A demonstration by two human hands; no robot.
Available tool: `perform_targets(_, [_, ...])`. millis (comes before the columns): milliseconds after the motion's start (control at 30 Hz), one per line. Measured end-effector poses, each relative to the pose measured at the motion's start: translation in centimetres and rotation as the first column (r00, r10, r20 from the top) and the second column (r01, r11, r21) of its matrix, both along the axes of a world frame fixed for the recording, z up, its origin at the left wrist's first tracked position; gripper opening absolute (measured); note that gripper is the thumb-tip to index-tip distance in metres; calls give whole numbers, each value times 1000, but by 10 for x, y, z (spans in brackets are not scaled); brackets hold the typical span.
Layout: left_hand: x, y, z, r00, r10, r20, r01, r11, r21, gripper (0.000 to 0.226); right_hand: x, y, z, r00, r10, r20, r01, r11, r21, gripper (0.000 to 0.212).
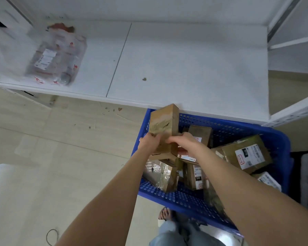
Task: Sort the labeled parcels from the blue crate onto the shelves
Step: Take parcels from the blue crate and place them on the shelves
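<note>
White shelving (185,68) stands just behind the blue crate (229,132) on the pale floor (60,139), and over its far-left corner the left hand (149,141) and right hand (183,141) hold a cardboard parcel (164,125) upright, fingers curled round its sides (likely hunting its label), one bagged parcel (57,55) already shelved.

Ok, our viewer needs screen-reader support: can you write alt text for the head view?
A left hand and right hand hold a tall cardboard box in a blue crate of labeled parcels; a bagged parcel lies on the white shelf beyond.
</note>
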State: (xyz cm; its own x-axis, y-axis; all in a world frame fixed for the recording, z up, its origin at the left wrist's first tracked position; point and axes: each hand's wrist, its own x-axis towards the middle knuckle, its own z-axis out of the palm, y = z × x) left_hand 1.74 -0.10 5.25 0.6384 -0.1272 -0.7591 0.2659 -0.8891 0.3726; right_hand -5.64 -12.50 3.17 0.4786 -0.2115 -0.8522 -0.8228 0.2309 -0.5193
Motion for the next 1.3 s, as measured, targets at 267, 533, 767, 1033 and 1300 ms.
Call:
perform_targets(267, [-15, -13, 163, 974, 160, -163, -196, 950, -243, 52, 2, 12, 160, 910, 411, -49, -369, 753, -544, 73])
perform_targets(533, [-7, 5, 298, 936, 332, -114, -351, 887, -301, 47, 12, 18, 302, 768, 618, 169, -435, 697, -570, 24])
perform_targets(767, [3, 35, 388, 940, 339, -45, -337, 893, -298, 37, 23, 28, 384, 719, 656, 230, -417, 672, -612, 7])
perform_targets(1033, [23, 65, 495, 939, 341, 40, -297, 866, -403, 20, 35, 39, 469, 821, 507, 262, -294, 769, -567, 58])
perform_targets(1300, [30, 63, 569, 876, 454, 166, -266, 739, -619, 20, 20, 25, 544, 916, 196, 349, -171, 980, -104, 37])
